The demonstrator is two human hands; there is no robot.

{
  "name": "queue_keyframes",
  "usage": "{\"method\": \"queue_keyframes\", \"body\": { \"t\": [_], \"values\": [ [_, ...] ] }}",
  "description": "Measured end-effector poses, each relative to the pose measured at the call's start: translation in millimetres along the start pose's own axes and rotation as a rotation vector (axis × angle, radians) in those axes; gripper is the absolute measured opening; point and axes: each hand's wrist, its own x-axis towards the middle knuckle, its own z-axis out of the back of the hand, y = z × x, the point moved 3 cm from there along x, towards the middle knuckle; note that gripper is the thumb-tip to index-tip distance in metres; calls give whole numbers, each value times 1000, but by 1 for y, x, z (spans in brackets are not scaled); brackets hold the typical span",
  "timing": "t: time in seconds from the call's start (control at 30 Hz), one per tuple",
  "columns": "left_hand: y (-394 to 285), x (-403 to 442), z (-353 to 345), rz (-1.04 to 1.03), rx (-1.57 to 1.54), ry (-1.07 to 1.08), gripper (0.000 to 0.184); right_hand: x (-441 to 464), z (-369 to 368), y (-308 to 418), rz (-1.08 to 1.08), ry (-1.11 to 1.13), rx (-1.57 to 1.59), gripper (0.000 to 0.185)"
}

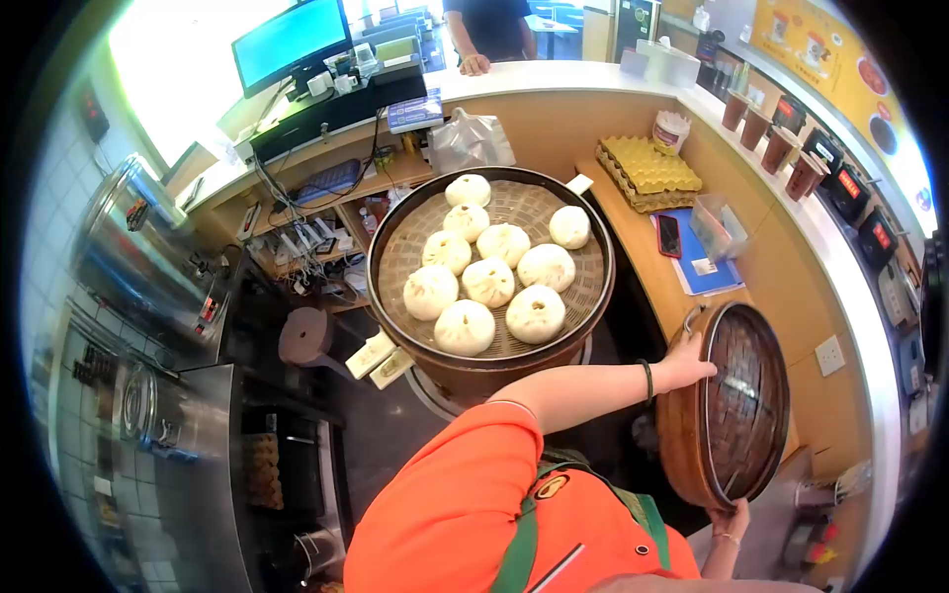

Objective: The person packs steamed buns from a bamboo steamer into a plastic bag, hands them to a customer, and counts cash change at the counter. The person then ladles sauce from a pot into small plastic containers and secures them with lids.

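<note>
My left hand (687, 362) grips the upper left rim of a round woven bamboo lid (748, 395), which is tilted nearly upright at the right. At the lid's lower edge, my right hand (730, 520) holds it from below, its fingers partly hidden. Left of the lid stands a large round steamer (494, 362) with a woven mat inside. Several white buns, among them one bun (465, 327) near the front, lie on the mat. Two pale handles (381, 358) stick out at the steamer's lower left.
A counter (573, 77) curves behind the steamer, with a monitor (292, 46) and a person's hand (475, 64) on its far side. Egg trays (647, 173), a phone (669, 236) and a blue folder (704, 267) lie on the right shelf. A stool (308, 337) stands left.
</note>
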Motion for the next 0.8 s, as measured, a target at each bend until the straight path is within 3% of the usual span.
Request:
{"method": "queue_keyframes", "body": {
  "t": [0.03, 0.07, 0.1, 0.17, 0.23, 0.3, 0.43, 0.5, 0.57, 0.63, 0.67, 0.73, 0.8],
  "values": [
    [-1, 8, -10, -18, -159, 107, 77, 2, 5, -4, -12, -82, 15, 28],
    [0, 9, -23, 3, -59, 58, 67, 4, 15, -4, -67, -86, -43, 39],
    [2, 8, -37, 46, 79, 8, 65, 10, 20, -1, -66, -94, -44, 39],
    [-12, 0, -46, 33, -88, 397, 75, 18, 25, 7, 50, -249, -13, 40],
    [-19, -19, -58, -72, 14, 441, 68, 60, 35, 2, 30, -223, 9, 45],
    [-38, -45, -47, -192, 91, 555, 53, 93, 23, 3, 72, -306, -42, 50],
    [-72, -109, 18, -208, 132, 624, 49, 149, 5, 1, 156, -390, -18, 55],
    [-77, -141, 56, -175, 106, 568, 47, 163, 1, -9, 3, -493, 7, 57],
    [-92, -179, 100, -63, 51, 497, 47, 138, -30, -3, 45, -455, 132, 55],
    [-101, -216, 145, -81, 81, 397, 47, 165, -7, -7, -3, -284, 59, 57],
    [-101, -235, 166, -69, 108, 327, 47, 136, -26, -3, 33, -460, 4, 62],
    [-102, -271, 209, -58, 129, 155, 45, 135, -30, 2, 151, -552, -18, 77],
    [-99, -310, 249, -155, 158, -56, 34, 106, -56, 8, 382, -686, -133, 70]
  ]
}}
